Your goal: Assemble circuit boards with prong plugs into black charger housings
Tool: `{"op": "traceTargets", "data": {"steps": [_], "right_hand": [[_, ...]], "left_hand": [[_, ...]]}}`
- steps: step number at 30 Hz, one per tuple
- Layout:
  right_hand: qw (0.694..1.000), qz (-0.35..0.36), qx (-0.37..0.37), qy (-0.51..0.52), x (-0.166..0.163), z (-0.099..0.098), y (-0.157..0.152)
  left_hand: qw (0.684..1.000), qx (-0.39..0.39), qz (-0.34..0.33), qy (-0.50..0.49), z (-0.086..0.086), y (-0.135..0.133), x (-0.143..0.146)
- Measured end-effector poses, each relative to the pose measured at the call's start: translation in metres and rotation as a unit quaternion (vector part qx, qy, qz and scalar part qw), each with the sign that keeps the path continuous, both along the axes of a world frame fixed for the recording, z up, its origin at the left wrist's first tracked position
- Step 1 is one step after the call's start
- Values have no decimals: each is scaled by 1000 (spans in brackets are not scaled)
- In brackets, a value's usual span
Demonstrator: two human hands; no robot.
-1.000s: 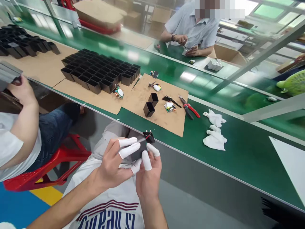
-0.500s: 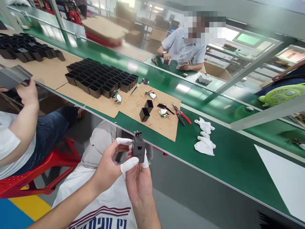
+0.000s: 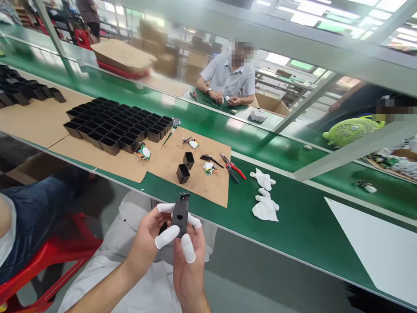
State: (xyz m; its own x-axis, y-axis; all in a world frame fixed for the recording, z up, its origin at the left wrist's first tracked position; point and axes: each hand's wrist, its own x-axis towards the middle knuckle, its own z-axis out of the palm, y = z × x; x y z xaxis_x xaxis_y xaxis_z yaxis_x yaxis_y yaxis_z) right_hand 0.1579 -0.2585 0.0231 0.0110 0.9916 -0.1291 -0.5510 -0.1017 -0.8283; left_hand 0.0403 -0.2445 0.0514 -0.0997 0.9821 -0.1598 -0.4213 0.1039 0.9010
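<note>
Over my lap, in front of the bench edge, both hands hold a small black plastic adapter case [image 3: 180,214]. It is tilted, has a dark slot in its face, and thin prongs with a bit of red stick out of its top end. My left hand [image 3: 147,238] grips its left side with thumb and fingers closed. My right hand [image 3: 190,265] cups it from the right and below, fingers behind it and thumb at its lower front. White finger cots cover several fingertips. The case's back is hidden.
On brown cardboard lie two black cases [image 3: 183,174], circuit boards [image 3: 209,168] and black tweezers [image 3: 211,160]. Red-handled pliers [image 3: 233,167] and white gloves [image 3: 265,208] are to the right. Many black cases [image 3: 110,143] stand left. A co-worker [image 3: 228,82] sits opposite; a red stool [image 3: 48,265] is beside me.
The view has shifted, so the bench things sit lower and further left. My right thumb now shows at the case's lower front. The left neighbour's hand with a grey stack is out of view.
</note>
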Motion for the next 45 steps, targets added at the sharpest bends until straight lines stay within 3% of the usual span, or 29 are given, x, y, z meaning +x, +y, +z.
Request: {"op": "traceTargets", "data": {"steps": [2, 5, 8, 11, 14, 17, 19, 23, 27, 35, 45], "right_hand": [[991, -85, 61, -80, 8, -7, 9], [927, -220, 166, -254, 27, -14, 27], [878, -217, 246, -348, 53, -5, 49], [892, -223, 244, -310, 82, 17, 74], [921, -172, 175, -302, 107, 39, 99], [935, -97, 124, -317, 120, 51, 115], [941, -96, 111, -305, 122, 53, 121], [948, -127, 105, -274, 119, 50, 125], [930, -142, 133, -312, 122, 42, 123], [891, -128, 178, -398, 117, 20, 120], [855, -164, 202, -449, 116, -3, 111]], "left_hand": [[1000, 13, 17, -17, -3, 11, 6], [999, 20, 18, -32, -9, 33, 11], [997, 9, -53, -48, -13, 59, 10], [993, 4, -102, -54, -18, 83, 6], [990, 4, -137, -43, -24, 102, 9], [988, 7, -153, -37, -29, 116, 20], [986, 11, -159, -40, -32, 123, 28], [980, 27, -185, -62, -45, 130, 40], [977, 46, -192, -74, -54, 131, 45], [974, 69, -214, -39, -49, 129, 44], [969, 126, -208, 30, -56, 130, 44]]}}
